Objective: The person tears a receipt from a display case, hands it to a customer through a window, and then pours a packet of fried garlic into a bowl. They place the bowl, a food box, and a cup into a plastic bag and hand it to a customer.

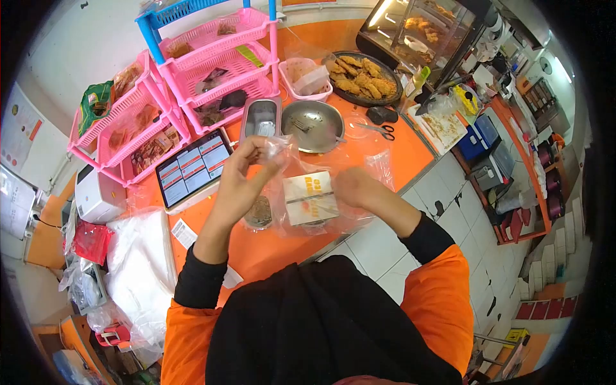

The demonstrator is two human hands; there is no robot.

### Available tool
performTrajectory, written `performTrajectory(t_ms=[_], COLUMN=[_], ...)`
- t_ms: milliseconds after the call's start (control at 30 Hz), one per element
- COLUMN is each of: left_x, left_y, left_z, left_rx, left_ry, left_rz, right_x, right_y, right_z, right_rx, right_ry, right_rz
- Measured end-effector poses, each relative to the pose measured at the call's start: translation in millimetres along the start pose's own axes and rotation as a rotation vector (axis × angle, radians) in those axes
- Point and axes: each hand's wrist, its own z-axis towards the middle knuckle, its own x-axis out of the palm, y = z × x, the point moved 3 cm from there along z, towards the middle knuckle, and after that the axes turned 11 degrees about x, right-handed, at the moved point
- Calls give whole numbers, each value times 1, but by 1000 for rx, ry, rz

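A white box with yellow-orange print (312, 198) lies within a clear plastic bag (276, 205) over the orange table. My left hand (247, 176) pinches the bag's upper edge, up and to the left of the box. At the box's right side is my right hand (353, 187), blurred, its fingers hard to make out against the plastic. A small round container with a clear lid (258, 212) sits left of the box, partly behind the plastic.
Behind the hands stand a steel bowl (312, 126), a steel tray (261, 119) and a dark platter of fried food (364, 78). Scissors (378, 130) lie to the right. A tablet (194, 168), pink racks (218, 64) and white plastic bags (140, 256) are on the left.
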Motion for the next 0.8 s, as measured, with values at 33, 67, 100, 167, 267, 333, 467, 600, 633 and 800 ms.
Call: performTrajectory(t_ms=[33,67,100,167,267,333,467,600,633,800], left_x=[-2,-4,-3,5,39,73,110,128,126,120], left_y=[-8,-22,-23,-21,23,79,73,85,90,84], left_z=[-1,-3,-6,-10,-31,-50,-52,-50,-51,-54], left_rx=[64,109,126,155,130,59,-41,71,94,85], left_ry=[90,123,84,77,282,376,235,269,301,310], left_rz=[163,325,335,384,535,629,665,689,675,564], right_x=[11,17,11,-21,-42,-61,-60,-74,-81,-59], right_y=[-5,-11,-14,-20,-41,-51,-82,-60,-55,-97], right_z=[3,3,-5,-34,-60,-72,-87,-93,-97,-102], right_rx=[-55,-109,-142,-210,-155,-31,-208,-387,-456,-277], right_ry=[-137,-275,-276,-283,-225,21,84,-385,-536,-542], right_rz=[156,314,264,159,95,-64,-139,-61,3,797])
